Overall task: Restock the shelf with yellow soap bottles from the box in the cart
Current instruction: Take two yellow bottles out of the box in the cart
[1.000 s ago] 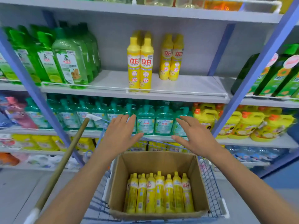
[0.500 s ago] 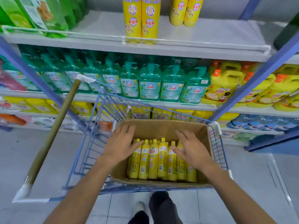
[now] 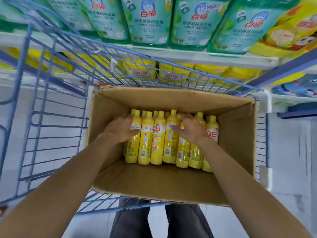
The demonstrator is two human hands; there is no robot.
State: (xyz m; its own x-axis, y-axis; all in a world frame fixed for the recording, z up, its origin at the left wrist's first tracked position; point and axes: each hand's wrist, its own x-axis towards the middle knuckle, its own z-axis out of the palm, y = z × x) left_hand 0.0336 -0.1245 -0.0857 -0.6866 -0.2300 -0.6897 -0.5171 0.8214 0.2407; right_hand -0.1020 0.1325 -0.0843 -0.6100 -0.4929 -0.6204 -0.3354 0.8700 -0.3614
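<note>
Picking step: a person leans over a cardboard box (image 3: 171,182) in a blue wire cart (image 3: 56,117). Their left hand (image 3: 118,130) curls round the leftmost bottle (image 3: 132,148). The right hand (image 3: 191,130) clasps the fourth bottle (image 3: 171,146), thumb on its label. Seven yellow soap bottles (image 3: 158,148) stand in the front row, with more half hidden behind. The next move, I judge, is to lift both straight up, clear of their neighbours, toward the shelf, which is out of view here.
</note>
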